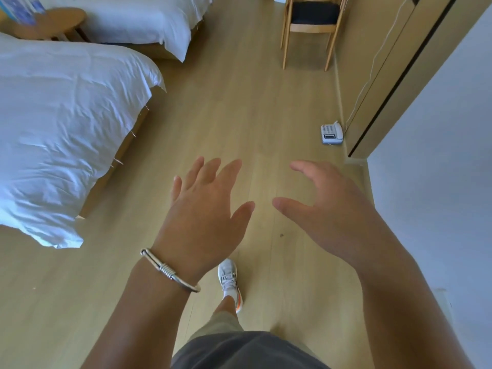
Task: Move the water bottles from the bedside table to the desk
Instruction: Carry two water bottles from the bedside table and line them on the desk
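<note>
Both of my hands hover over the wooden floor with nothing in them. My left hand (206, 209), with a silver bangle on its wrist, has its fingers spread. My right hand (327, 209) is also open, fingers loosely curved. The round wooden bedside table (57, 21) stands at the far top left between the two beds. Something blue and blurred (22, 8) sits at its left edge; I cannot tell whether it is a bottle. No clear water bottle and no desk top are in view.
Two beds with white covers, the near one (66, 123) and the far one (141, 20), fill the left. A wooden chair (311, 22) with a dark seat stands at the top. A white telephone (331, 133) lies on the floor by the wall panel. My foot (229, 282) is mid-step.
</note>
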